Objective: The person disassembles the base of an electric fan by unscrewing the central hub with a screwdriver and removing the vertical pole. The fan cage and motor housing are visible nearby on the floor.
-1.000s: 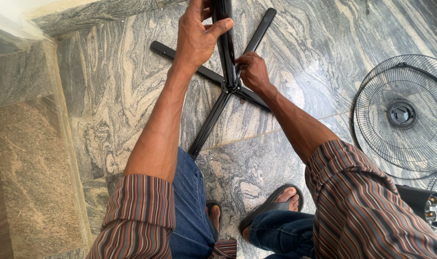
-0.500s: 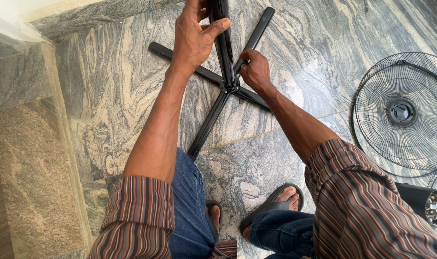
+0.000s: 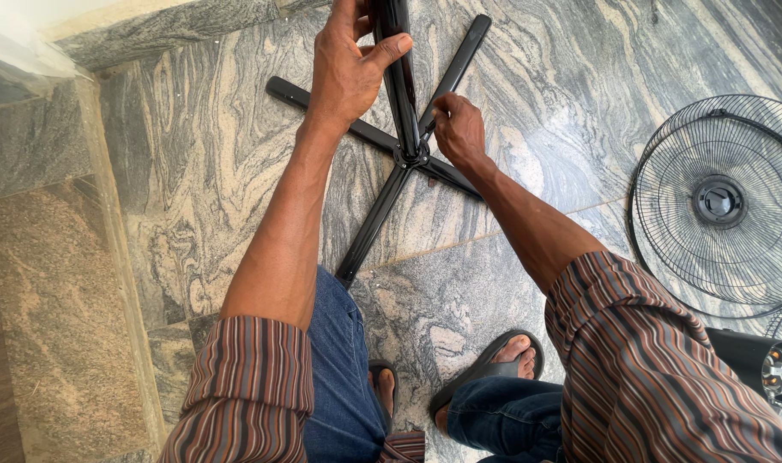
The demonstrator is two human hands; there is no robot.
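While left hand (image 3: 348, 69) grips pole (image 3: 399, 77), right hand (image 3: 459, 129) at cross base (image 3: 369, 225).

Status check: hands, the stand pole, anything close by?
Left hand gripping black pole upright on cross base. Right hand at pole's foot. Fan grille lies apart, right.

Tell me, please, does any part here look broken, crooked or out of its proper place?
Nothing looks damaged. The black pole, gripped by the left hand, leans a little over the cross base, while the right hand works at the joint. The fan grille and motor lie apart on the floor.
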